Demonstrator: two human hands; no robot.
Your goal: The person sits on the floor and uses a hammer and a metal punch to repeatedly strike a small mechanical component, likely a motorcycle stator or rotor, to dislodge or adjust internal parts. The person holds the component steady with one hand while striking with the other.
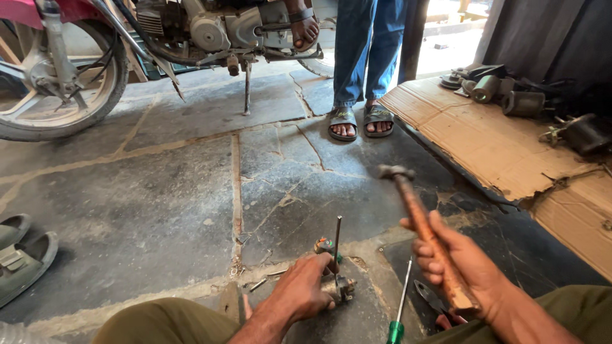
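Gripping a hammer (417, 216), right hand (456, 264); left hand (306, 290) steadies metal part (343, 288).

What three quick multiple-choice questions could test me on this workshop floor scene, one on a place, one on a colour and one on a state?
1. Where does the green-handled screwdriver lie?
A. On the cardboard
B. On the stone floor between the two hands
C. Under the motorcycle

2. What colour is the hammer's handle?
A. Blue
B. Black
C. Brown wood

3. How is the hammer held?
A. Raised in the right hand, head up
B. Lying flat on the floor
C. Hanging from the motorcycle

Answers:
1 B, it rests on the stone floor between the left hand and the right hand.
2 C, the handle is worn brown wood.
3 A, the right hand's grip closes round the handle, with the metal head above the floor, while the left hand steadies a thin metal rod upright on a small metal part.
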